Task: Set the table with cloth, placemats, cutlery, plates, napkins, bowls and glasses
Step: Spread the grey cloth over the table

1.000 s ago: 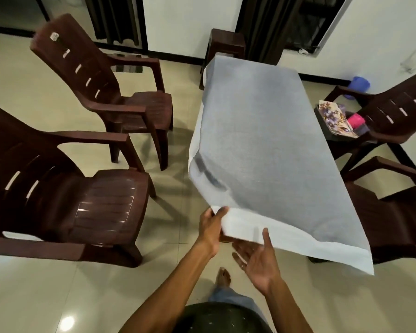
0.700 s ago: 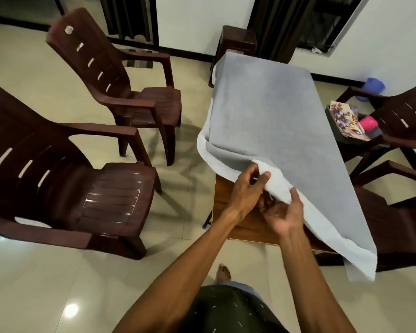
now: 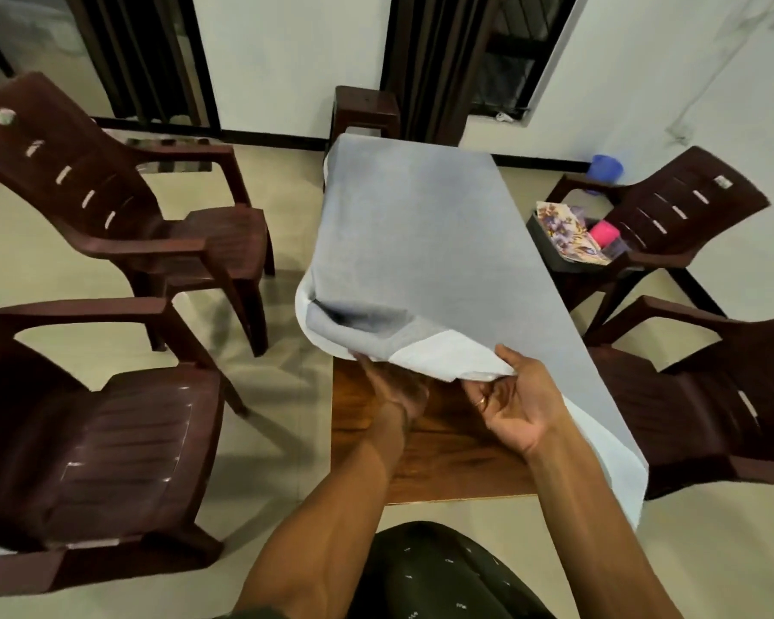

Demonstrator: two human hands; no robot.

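A grey tablecloth (image 3: pixel 421 234) with a white underside covers most of the wooden table (image 3: pixel 443 457). Its near corner is folded back, so the bare wood shows at the near end. My left hand (image 3: pixel 392 390) reaches under the folded edge, its fingers partly hidden by the cloth. My right hand (image 3: pixel 517 402) pinches the white folded corner between thumb and fingers and holds it above the wood. A strip of cloth hangs off the table's right side (image 3: pixel 617 466).
Two brown plastic chairs (image 3: pixel 108 225) (image 3: pixel 86 449) stand left of the table and two more (image 3: pixel 671 225) (image 3: pixel 733 395) on the right. A dark tray (image 3: pixel 550 243) with patterned placemats and a pink item sits on the far right chair. A stool (image 3: pixel 367 109) stands beyond the table.
The near corner of the cloth has been lifted and folded back off the table end. Both hands rose from the hanging hem, and now separate along the fold.
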